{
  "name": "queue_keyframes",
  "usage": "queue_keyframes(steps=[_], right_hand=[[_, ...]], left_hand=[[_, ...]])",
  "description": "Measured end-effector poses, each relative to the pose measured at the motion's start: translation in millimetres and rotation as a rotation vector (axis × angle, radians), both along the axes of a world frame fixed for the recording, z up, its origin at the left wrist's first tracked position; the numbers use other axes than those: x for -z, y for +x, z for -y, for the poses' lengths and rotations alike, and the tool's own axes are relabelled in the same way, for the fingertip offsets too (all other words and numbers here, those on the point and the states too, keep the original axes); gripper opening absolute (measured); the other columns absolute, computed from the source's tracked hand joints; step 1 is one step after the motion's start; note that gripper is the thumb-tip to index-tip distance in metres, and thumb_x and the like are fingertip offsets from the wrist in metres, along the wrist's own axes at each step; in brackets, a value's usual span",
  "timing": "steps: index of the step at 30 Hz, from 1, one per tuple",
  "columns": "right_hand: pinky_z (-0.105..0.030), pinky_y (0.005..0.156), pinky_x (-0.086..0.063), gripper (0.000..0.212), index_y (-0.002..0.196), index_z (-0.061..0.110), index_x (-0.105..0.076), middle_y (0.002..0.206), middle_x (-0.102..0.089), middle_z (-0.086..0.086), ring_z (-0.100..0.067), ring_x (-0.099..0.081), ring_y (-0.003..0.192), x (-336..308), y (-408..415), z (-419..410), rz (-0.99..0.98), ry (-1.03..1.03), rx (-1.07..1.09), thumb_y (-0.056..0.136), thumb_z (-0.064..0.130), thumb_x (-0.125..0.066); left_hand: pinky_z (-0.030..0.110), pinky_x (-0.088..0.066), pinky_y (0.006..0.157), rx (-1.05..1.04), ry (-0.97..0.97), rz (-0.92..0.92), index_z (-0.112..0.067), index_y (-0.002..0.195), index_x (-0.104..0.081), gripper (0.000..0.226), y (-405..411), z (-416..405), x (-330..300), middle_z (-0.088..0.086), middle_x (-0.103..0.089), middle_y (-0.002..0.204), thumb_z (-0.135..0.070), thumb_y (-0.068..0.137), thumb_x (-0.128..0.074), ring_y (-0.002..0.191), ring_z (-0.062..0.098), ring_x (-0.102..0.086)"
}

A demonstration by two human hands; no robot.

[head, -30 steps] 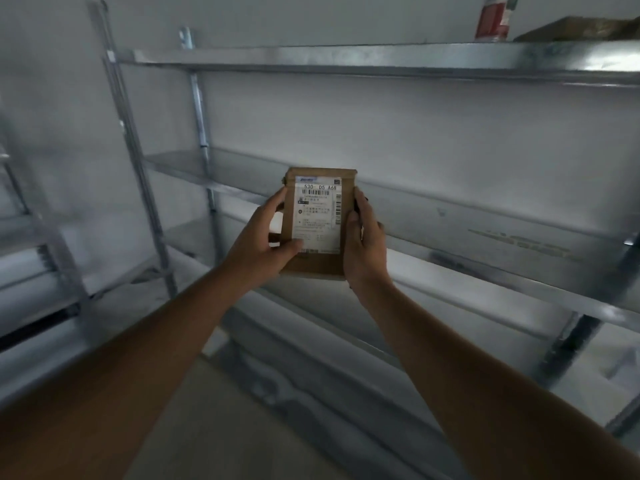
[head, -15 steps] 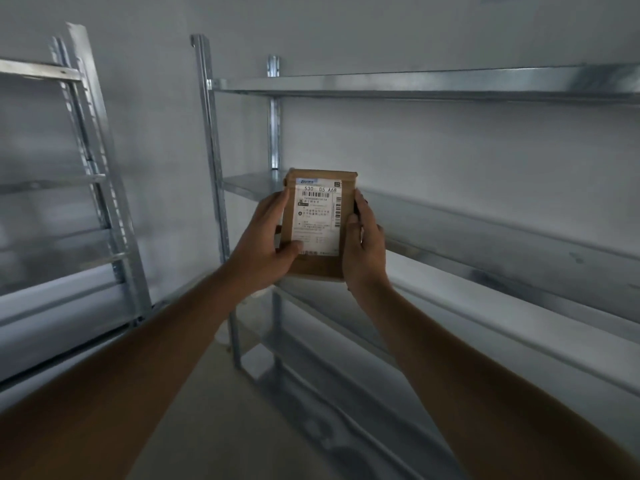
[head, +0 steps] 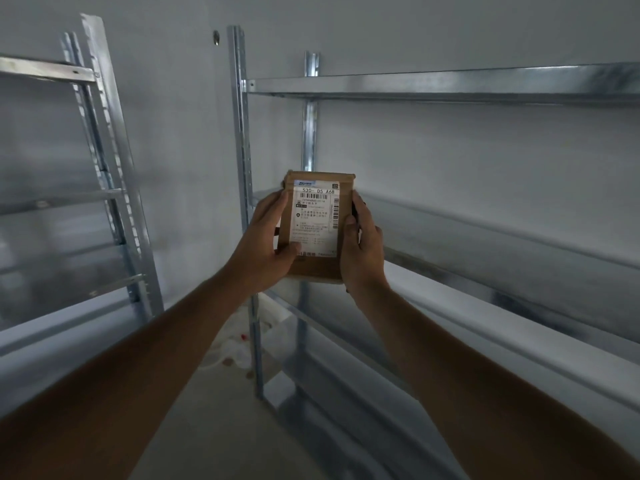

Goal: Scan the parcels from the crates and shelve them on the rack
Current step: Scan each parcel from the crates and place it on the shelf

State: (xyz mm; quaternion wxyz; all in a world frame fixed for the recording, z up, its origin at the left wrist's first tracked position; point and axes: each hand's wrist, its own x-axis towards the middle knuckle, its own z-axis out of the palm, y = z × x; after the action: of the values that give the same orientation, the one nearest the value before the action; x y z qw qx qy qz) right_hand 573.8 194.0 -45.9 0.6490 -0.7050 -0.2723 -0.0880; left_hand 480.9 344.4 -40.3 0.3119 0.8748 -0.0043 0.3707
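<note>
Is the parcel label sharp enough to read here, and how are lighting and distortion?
Head view: dim, grey light; the parcel label is sharp in its large code line, small print unreadable; both hands, left and right, are in focus; the rack bows with wide-angle distortion and smears toward the edges.

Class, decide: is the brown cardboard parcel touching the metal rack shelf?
Cannot tell: in the head view, the brown cardboard parcel overlaps the metal rack shelf edge.
</note>
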Motion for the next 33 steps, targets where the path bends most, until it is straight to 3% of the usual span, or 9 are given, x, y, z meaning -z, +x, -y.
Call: queue_keyframes(steps=[5, 10, 14, 20, 24, 28, 33], right_hand=[[-0.048, 0.113, -0.051, 0.048, 0.165, 0.033, -0.035, 0.148, -0.053, -0.012, -0.026, -0.056, 0.133, 6.2, 73.4, -67.5, 0.007, 0.0, -0.018, 0.117, 0.033, -0.029], [-0.049, 0.113, -0.051, 0.048, 0.165, 0.041, -0.033, 0.145, -0.054, -0.01, -0.025, -0.057, 0.129, -1.0, 145.7, -126.1, -0.018, -0.035, -0.013, 0.117, 0.036, -0.027], [-0.047, 0.113, -0.052, 0.048, 0.164, 0.043, -0.033, 0.143, -0.053, -0.011, -0.024, -0.057, 0.127, -9.5, 191.7, -167.8, -0.028, -0.04, -0.011, 0.117, 0.037, -0.028], [-0.046, 0.115, -0.05, 0.047, 0.163, 0.043, -0.036, 0.148, -0.051, -0.009, -0.022, -0.057, 0.13, -16.8, 250.7, -234.4, -0.055, -0.03, 0.032, 0.118, 0.034, -0.027], [-0.049, 0.117, -0.048, 0.046, 0.161, 0.044, -0.038, 0.147, -0.052, -0.008, -0.023, -0.055, 0.131, -15.3, 287.0, -281.7, -0.091, -0.031, 0.119, 0.118, 0.034, -0.026], [-0.05, 0.119, -0.046, 0.047, 0.162, 0.046, -0.035, 0.147, -0.052, -0.007, -0.019, -0.054, 0.123, -15.8, 319.8, -331.7, -0.137, -0.029, 0.223, 0.118, 0.035, -0.026], [-0.052, 0.115, -0.05, 0.046, 0.16, 0.048, -0.037, 0.146, -0.052, -0.006, -0.024, -0.057, 0.127, -18.9, 355.2, -380.8, -0.234, -0.025, 0.357, 0.117, 0.038, -0.026]], left_hand=[[0.0, -0.042, 0.094, -0.013, -0.009, -0.015, -0.026, 0.162, -0.025, 0.085, 65.8, -61.6, 2.6, -0.003, -0.031, 0.163, 0.002, 0.095, -0.069, 0.141, 0.004, -0.029], [0.034, -0.047, 0.111, -0.027, -0.02, -0.042, -0.025, 0.163, -0.027, 0.083, 128.4, -110.9, -8.5, -0.002, -0.031, 0.164, 0.003, 0.096, -0.068, 0.149, 0.015, -0.032], [0.043, -0.049, 0.114, -0.027, -0.037, -0.047, -0.023, 0.163, -0.028, 0.081, 174.8, -152.1, -15.7, -0.001, -0.031, 0.165, 0.003, 0.097, -0.067, 0.153, 0.024, -0.032], [0.034, -0.049, 0.11, 0.033, -0.028, -0.041, -0.029, 0.163, -0.026, 0.085, 242.6, -225.4, -19.3, -0.007, -0.029, 0.165, 0.003, 0.096, -0.067, 0.151, 0.014, -0.029], [0.035, -0.051, 0.111, 0.116, -0.046, -0.058, -0.027, 0.163, -0.028, 0.083, 288.0, -280.3, -18.7, -0.006, -0.031, 0.166, 0.004, 0.097, -0.067, 0.152, 0.02, -0.032], [0.009, -0.044, 0.103, 0.26, -0.046, -0.093, -0.03, 0.162, -0.028, 0.083, 338.0, -339.2, -19.9, -0.016, -0.03, 0.161, 0.007, 0.097, -0.064, 0.15, 0.013, -0.031], [-0.001, -0.036, 0.101, 0.392, -0.052, -0.158, -0.018, 0.163, -0.031, 0.074, 402.0, -398.6, -14.9, -0.02, -0.022, 0.161, 0.007, 0.1, -0.061, 0.144, 0.001, -0.023]])
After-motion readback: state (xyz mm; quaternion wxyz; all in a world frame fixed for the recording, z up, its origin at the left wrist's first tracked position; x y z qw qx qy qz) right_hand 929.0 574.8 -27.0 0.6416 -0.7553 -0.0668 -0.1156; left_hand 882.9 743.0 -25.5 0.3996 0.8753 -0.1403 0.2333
